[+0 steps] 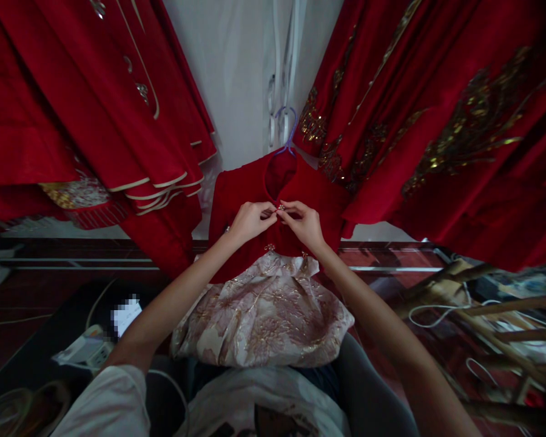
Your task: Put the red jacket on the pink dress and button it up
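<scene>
A small red dress (236, 200) with a pale floral brocade skirt (264, 315) hangs on a blue hanger (287, 130) in front of me. Both hands meet at its chest, just below the neckline. My left hand (250, 220) pinches the left edge of the front opening. My right hand (304, 223) pinches the right edge, fingers closed around a small metallic clasp (281, 208). Two more decorative clasps sit lower, near the waist seam.
Long red garments with cream trim (118, 121) hang at left, and red gowns with gold sequin embroidery (437, 121) at right. A white wall (236, 73) is behind. A wooden chair frame (495, 315) and cables stand at right; a power strip (88, 349) lies at lower left.
</scene>
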A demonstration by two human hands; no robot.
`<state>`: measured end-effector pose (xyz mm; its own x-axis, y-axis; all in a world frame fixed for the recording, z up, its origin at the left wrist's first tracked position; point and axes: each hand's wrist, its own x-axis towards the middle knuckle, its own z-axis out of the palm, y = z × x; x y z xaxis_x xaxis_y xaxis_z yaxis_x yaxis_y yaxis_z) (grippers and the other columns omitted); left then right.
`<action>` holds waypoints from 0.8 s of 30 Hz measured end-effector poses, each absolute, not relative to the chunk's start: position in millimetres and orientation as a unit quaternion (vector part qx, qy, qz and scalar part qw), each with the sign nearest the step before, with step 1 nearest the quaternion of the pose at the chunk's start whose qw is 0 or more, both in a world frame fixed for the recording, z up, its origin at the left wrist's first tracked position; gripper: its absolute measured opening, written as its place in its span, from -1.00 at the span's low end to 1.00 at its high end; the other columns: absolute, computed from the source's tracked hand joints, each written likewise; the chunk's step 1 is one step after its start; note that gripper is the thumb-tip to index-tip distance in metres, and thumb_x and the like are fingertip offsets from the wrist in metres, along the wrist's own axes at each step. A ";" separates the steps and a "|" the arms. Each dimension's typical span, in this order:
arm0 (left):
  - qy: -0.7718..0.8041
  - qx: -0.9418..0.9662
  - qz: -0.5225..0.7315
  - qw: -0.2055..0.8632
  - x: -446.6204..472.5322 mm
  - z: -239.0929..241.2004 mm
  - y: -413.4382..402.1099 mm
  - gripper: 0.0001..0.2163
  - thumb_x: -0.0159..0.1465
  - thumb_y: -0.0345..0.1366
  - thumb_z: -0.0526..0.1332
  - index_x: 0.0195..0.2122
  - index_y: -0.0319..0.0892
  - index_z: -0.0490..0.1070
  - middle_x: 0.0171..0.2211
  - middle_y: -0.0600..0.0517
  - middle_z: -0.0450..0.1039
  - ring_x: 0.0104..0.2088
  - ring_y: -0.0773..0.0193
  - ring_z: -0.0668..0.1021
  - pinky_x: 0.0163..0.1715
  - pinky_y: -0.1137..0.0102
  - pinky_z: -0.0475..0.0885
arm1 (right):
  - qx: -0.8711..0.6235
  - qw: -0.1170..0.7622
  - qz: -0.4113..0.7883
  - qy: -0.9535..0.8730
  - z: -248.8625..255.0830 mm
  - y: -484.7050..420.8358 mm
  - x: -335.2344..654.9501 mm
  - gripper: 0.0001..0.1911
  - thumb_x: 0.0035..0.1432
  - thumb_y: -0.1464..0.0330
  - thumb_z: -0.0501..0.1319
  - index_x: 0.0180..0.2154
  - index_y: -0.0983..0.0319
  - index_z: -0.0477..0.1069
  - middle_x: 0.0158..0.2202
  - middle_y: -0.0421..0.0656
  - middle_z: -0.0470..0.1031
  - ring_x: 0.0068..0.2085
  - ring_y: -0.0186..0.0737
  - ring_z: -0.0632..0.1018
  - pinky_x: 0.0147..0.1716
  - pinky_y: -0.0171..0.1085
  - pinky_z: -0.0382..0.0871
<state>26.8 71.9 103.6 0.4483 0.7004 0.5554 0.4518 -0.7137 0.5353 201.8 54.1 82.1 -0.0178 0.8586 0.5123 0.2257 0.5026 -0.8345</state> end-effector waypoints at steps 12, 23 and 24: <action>0.341 0.793 0.461 0.207 39.2 83.3 77.4 -0.91 0.26 -0.32 0.15 -0.24 -0.17 0.39 -0.24 -0.02 0.51 -0.27 0.29 0.56 -0.21 0.38 0.46 | -0.395 0.581 0.290 -0.649 67.3 61.5 199.9 -0.57 0.18 0.18 0.19 0.05 0.19 0.39 -0.02 -0.03 0.48 -0.08 -0.19 0.56 -0.05 -0.15 0.51; 0.274 0.623 0.419 0.601 86.5 5.7 22.7 -0.50 0.09 -0.19 0.37 0.02 -0.25 0.33 -0.02 -0.16 0.48 -0.11 0.16 0.56 -0.05 0.20 0.45 | -0.389 0.560 0.357 -0.639 105.1 3.0 241.2 -0.57 0.25 0.11 0.13 0.09 0.11 0.33 0.08 -0.06 0.40 -0.13 -0.25 0.58 -0.07 -0.18 0.52; 0.270 0.609 0.440 0.602 92.8 8.9 20.3 -0.52 0.11 -0.18 0.35 0.02 -0.24 0.33 0.00 -0.15 0.47 -0.08 0.15 0.55 -0.03 0.20 0.44 | -0.395 0.552 0.351 -0.645 109.8 -2.3 247.2 -0.58 0.25 0.12 0.13 0.09 0.12 0.33 0.06 -0.06 0.42 -0.16 -0.27 0.59 -0.10 -0.20 0.53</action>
<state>92.8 20.3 8.9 0.4667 0.8588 0.2114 -0.2015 -0.1295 0.9709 247.2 -2.3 109.8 -0.0786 0.8971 0.4348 0.1230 0.4415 -0.8888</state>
